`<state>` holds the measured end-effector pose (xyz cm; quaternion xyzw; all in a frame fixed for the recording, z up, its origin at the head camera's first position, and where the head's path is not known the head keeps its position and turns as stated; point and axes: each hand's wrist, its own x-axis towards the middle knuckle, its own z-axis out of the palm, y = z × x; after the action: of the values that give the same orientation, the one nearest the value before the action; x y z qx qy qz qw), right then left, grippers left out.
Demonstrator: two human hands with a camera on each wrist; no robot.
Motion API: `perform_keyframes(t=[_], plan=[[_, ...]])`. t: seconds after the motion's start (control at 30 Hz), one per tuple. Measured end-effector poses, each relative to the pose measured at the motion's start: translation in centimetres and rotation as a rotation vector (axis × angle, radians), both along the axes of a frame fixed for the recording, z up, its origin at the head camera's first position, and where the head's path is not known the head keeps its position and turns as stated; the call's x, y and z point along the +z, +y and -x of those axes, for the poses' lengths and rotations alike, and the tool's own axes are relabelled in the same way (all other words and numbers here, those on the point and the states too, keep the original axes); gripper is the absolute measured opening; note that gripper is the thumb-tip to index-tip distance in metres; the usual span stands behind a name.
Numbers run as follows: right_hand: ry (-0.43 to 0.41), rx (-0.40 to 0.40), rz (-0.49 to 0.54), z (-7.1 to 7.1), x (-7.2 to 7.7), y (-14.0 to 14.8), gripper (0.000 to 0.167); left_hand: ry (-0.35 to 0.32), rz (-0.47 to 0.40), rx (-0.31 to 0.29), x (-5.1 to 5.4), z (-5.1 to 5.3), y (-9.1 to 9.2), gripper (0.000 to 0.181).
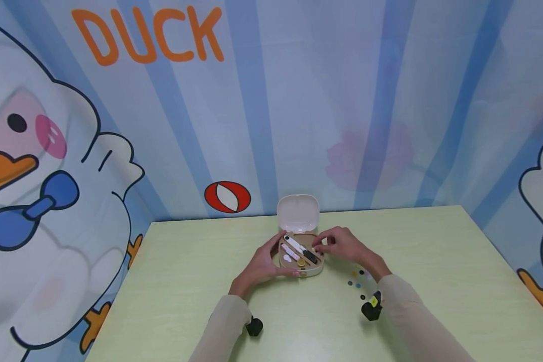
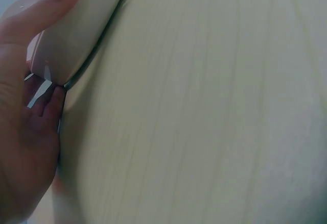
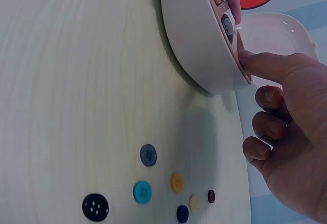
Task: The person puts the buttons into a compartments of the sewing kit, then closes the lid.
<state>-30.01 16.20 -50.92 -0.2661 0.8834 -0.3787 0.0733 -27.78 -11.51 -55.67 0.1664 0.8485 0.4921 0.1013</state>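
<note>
A small cream case (image 1: 314, 272) stands on the table with its lid (image 1: 298, 213) raised at the back. Inside lie a slim white-and-black tool (image 1: 300, 248), a pink tool (image 1: 290, 251), a pale cloud-shaped piece (image 1: 287, 258) and a round gold piece (image 1: 301, 262). My left hand (image 1: 264, 262) grips the case from the left, thumb along its front. At the right inner edge, my right hand (image 1: 341, 244) has its thumb (image 3: 265, 65) against the rim and its other visible fingers curled. Whether its fingertips pinch something small is hidden.
Several loose buttons lie on the table right of the case, among them a turquoise button (image 3: 142, 192), a black button (image 3: 95, 207) and an orange button (image 3: 177, 182). A printed curtain (image 1: 298, 100) hangs along the table's back edge.
</note>
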Motion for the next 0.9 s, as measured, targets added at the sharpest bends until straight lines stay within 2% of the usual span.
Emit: perform_keyframes(t=[0.2, 0.5, 0.9], plan=[[0.018, -0.037, 0.007, -0.6, 0.5, 1.1, 0.023, 0.012, -0.014, -0.011, 0.1, -0.1, -0.1, 0.118], [0.052, -0.063, 0.024, -1.9, 0.3, 4.4, 0.034, 0.011, -0.010, -0.009, 0.1, 0.0, -0.1, 0.118], [0.031, -0.128, -0.003, -2.9, -1.1, 7.6, 0.032, 0.006, 0.003, -0.001, -0.2, 0.1, 0.0, 0.119]])
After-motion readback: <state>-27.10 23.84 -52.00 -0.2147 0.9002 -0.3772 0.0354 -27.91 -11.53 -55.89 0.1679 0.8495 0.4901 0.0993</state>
